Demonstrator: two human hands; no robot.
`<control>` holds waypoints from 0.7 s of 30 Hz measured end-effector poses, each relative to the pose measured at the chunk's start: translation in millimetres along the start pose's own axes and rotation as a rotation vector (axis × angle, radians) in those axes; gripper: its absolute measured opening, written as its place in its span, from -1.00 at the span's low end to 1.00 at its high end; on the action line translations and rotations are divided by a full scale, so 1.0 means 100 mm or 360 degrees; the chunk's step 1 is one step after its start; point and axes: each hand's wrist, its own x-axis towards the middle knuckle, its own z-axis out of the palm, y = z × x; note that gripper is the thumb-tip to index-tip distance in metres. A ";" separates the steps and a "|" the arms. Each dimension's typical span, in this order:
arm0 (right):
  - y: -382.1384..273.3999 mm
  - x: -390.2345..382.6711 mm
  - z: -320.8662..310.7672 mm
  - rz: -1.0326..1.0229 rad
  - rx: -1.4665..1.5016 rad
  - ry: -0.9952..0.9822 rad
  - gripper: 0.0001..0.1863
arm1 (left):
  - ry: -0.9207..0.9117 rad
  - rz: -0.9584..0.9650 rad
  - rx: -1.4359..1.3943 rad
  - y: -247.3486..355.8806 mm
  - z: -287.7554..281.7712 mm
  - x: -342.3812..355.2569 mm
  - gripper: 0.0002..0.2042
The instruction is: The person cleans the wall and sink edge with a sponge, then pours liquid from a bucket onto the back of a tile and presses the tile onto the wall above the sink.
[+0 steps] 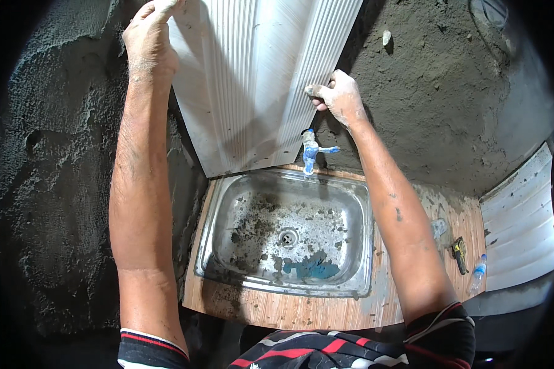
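Observation:
A large pale grey wall panel [240, 92] with bands of fine ribs leans in the corner, its lower edge just behind the sink. My left hand [146, 40] grips its left edge high up; the fingertips are partly cut off by the picture's top. At the right edge my right hand [341, 98] is closed, thumb against the ribbed face and fingers curled by the edge. Just below that hand a tap [311, 152] with blue wrapping stands out beside the panel's lower right part. The steel sink [367, 246] beneath is spattered with mortar.
Rough grey mortar covers the left wall [62, 184] and the back wall [437, 104]. Mortar crumbs dot the wood-patterned counter [326, 313]. On its right lie a yellow-and-black tool [459, 255] and a plastic bottle [477, 275], near a pale sheet [523, 215].

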 end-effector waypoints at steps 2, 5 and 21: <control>-0.03 0.00 0.03 -0.0014 0.0004 -0.0009 -0.68 | -0.0013 0.0052 0.0050 -0.03 -0.08 0.11 -0.73; -0.03 0.01 0.04 0.0017 -0.0049 0.0021 -0.68 | -0.0018 0.0047 0.0021 -0.10 -0.05 0.16 -0.73; -0.09 -0.04 0.05 0.0094 -0.0147 0.0106 -0.73 | 0.0054 0.0014 0.0112 -0.15 0.20 0.06 -0.84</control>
